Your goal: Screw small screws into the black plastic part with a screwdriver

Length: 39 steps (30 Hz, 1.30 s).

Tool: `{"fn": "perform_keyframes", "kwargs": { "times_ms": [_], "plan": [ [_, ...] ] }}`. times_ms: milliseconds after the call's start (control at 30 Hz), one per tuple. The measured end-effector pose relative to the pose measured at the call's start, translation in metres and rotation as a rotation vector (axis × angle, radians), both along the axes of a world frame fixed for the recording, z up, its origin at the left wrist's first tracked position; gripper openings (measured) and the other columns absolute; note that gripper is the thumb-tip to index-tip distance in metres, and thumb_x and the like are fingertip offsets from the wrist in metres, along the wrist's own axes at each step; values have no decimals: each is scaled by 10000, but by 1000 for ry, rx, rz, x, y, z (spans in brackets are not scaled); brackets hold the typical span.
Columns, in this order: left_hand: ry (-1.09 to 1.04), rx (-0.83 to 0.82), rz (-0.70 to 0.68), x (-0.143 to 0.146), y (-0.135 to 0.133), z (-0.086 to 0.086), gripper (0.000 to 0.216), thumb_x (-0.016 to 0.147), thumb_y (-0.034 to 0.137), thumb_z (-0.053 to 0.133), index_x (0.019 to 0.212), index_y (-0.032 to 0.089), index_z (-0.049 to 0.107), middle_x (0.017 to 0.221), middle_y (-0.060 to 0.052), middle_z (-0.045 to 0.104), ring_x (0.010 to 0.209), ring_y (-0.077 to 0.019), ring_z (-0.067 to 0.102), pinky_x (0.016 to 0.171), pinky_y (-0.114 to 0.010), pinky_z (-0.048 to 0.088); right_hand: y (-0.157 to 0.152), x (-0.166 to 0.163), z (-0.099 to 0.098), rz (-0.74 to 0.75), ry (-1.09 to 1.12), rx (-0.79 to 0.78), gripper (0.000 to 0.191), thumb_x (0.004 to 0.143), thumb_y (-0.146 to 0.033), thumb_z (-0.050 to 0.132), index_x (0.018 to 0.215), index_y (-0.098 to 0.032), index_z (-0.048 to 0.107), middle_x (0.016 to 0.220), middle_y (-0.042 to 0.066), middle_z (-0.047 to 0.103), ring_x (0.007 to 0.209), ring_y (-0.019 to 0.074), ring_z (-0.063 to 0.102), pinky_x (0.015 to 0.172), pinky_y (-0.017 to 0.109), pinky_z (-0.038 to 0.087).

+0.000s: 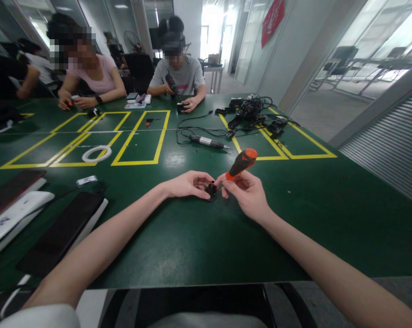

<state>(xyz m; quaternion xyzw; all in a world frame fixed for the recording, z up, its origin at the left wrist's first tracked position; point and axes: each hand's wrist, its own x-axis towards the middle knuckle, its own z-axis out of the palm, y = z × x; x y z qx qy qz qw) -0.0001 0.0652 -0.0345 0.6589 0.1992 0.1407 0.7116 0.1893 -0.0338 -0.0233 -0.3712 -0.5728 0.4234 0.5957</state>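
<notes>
My left hand (189,183) is closed around a small black part (211,189) that rests on the green table; its exact kind is too small to make out. In my right hand (249,192) is a screwdriver (242,164) with an orange and black handle, tilted up and to the right. The fingertips of my right hand are close beside the black part. I cannot see the screwdriver's tip clearly. Beyond both hands lies a grey and black electric screwdriver (209,142) with its cable.
A heap of black cables (252,111) lies at the back right. A white ring (97,154) sits among yellow tape lines. Phones (62,232) and a white power strip (18,218) are at the left. Two people (178,77) work across the table (329,205).
</notes>
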Motion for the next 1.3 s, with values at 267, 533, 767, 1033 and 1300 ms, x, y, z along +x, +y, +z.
{"fn": "perform_keyframes", "kwargs": {
  "times_ms": [267,533,767,1033,1300],
  "plan": [
    [35,-10,13,-2,3,-4,402,669,116,895,1034,116,728,924,-27,764,864,-123,705,971,-347,535,1,1,4,29,39,-30,387,834,-581,784,837,-219,648,701,5,713,527,125,608,533,286,538],
    [19,-17,4,-2,2,-5,437,662,158,910,1063,130,741,1003,-53,783,915,-146,729,1018,-384,534,-1,1,6,-45,-47,-12,396,797,-579,817,757,-214,667,682,8,689,517,125,583,521,293,536],
    [43,14,29,-1,3,-6,398,655,147,903,1011,121,728,959,-46,784,880,-139,730,984,-368,553,-1,1,5,16,15,-15,367,827,-545,806,855,-220,639,707,12,733,540,126,614,552,282,558],
    [29,29,18,0,2,-8,452,633,177,922,1043,131,735,1032,-75,790,932,-165,737,974,-383,567,2,5,5,-33,-45,-22,389,813,-577,803,766,-208,690,683,13,684,527,133,596,536,305,551],
    [54,51,35,1,2,-9,459,625,179,929,1027,120,714,1007,-62,775,887,-146,724,964,-379,559,1,2,5,-9,16,-35,376,797,-551,830,806,-219,653,684,13,725,533,132,605,565,300,562]
  ]
}}
